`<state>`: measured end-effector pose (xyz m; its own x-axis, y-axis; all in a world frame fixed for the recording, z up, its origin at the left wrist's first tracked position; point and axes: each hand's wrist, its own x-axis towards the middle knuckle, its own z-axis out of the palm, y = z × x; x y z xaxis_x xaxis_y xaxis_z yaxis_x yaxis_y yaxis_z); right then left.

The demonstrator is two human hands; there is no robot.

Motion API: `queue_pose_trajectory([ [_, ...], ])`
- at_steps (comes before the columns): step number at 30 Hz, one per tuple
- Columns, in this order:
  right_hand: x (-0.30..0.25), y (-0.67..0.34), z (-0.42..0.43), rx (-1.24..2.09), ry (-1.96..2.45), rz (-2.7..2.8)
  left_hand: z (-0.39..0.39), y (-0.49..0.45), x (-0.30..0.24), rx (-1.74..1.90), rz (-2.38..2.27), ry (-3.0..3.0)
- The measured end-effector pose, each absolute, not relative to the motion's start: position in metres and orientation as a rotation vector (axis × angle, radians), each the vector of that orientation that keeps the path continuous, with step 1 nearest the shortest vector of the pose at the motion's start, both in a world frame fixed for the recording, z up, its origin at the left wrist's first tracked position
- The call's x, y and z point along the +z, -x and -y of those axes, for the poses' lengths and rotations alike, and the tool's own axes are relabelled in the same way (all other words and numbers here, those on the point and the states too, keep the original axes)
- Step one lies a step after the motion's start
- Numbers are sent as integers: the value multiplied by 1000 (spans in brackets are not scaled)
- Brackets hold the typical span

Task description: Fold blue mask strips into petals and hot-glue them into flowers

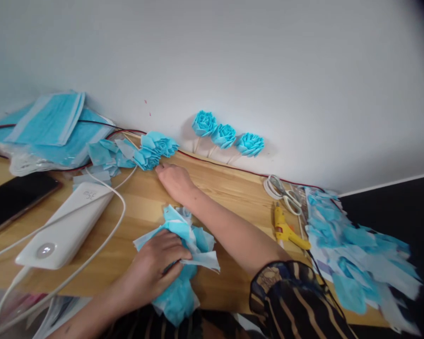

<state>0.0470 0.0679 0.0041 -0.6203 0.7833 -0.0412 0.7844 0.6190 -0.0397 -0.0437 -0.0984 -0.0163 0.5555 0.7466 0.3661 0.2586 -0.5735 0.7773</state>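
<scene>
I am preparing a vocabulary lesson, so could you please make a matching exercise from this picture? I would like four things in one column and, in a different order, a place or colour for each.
Column one
1. left hand
2. power bank
3. glue gun
4. three blue flowers

Column two
A. yellow, near the scissors
B. up against the wall
C. on crumpled blue pieces
D. white, beside the phone

Right pairs: 1-C, 2-D, 3-A, 4-B
</scene>
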Motion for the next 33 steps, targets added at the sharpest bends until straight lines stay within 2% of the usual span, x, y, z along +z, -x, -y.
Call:
queue_pose_trajectory([
  [7, -1, -48, -77, -158, -1501, -2785, 98, 43, -18, 962, -812, -2141],
  [12, 5, -57, -98, -329, -1344, -2814, 97, 43, -17, 967, -817, -2143],
  [25, 0, -52, -84, -219, -1381, -2835, 98, 44, -18, 899, -826, -2133],
  [30, 0, -62, -104, -349, -1215, -2876, 100, 45, -18, 892, -821, -2140],
  [33, 3, -61, -99, -289, -1176, -2880, 99, 45, -18, 895, -811, -2134],
])
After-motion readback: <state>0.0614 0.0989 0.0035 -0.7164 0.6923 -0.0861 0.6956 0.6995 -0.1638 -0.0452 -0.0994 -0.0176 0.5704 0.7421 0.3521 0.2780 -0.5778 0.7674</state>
